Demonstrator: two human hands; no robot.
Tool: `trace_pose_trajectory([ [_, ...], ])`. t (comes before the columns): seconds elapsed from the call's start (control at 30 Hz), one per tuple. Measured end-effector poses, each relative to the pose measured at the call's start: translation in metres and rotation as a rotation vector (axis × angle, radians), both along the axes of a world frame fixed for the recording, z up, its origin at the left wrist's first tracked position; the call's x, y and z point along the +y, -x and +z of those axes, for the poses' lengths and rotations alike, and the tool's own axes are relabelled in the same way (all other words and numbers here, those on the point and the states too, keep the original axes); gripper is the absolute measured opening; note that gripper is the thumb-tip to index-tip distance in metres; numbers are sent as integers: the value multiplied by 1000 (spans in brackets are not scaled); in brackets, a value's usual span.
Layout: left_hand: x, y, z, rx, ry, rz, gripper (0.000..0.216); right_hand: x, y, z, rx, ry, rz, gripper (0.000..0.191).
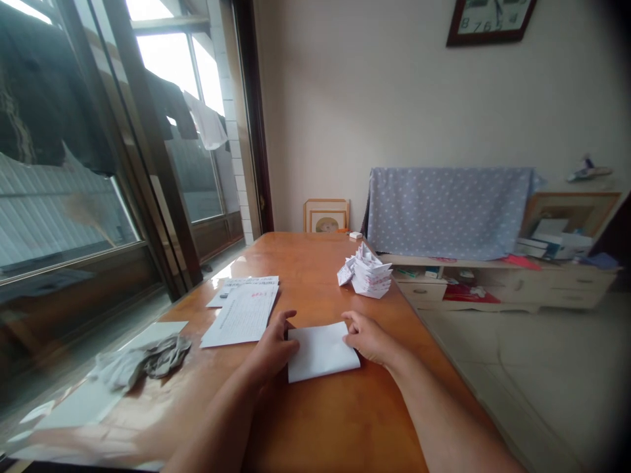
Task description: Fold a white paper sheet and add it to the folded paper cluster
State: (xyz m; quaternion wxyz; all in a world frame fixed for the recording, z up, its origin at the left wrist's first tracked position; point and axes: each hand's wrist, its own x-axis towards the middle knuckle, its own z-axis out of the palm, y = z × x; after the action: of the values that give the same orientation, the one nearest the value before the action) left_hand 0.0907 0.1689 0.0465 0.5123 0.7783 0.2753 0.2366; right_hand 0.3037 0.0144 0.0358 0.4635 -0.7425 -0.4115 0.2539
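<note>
A white folded sheet of paper (321, 353) lies flat on the orange-brown wooden table (315, 420) in front of me. My left hand (274, 345) presses on its left edge, fingers bent over the paper's corner. My right hand (367, 338) rests on its right edge, fingertips on the upper right corner. Both hands hold the sheet down against the table.
Printed sheets (242, 314) lie to the left. A pile of folded paper pieces (365, 272) sits farther back on the right. A grey cloth (142, 358) lies near the table's left edge. A low cabinet (497, 276) with a dotted cover stands to the right.
</note>
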Motion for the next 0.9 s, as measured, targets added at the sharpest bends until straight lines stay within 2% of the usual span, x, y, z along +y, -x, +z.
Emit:
trace_pose_trajectory([
  [0.17, 0, 0, -3, 48, -108, -3, 74, -2, -1, -1, -86, -1, 21, 57],
  [0.33, -6, -4, -5, 6, -546, 93, 59, -3, -3, -2, -165, 0, 51, 55],
  [0.4, -16, -4, 1, -25, -643, 19, 45, -3, -3, -3, -181, 8, 57, 56],
  [0.47, -29, -3, 11, 7, -676, -134, 32, -3, -4, -3, -194, 15, 65, 57],
  [0.6, -54, -1, 28, 58, -731, -343, 32, -4, -3, -2, -253, 34, 81, 58],
  [0.8, -64, -3, 28, 84, -822, -467, 30, -14, -1, 10, -423, 177, 37, 53],
  [0.9, -64, -4, 28, 98, -845, -488, 29, -20, 3, 22, -555, 155, -45, 42],
])
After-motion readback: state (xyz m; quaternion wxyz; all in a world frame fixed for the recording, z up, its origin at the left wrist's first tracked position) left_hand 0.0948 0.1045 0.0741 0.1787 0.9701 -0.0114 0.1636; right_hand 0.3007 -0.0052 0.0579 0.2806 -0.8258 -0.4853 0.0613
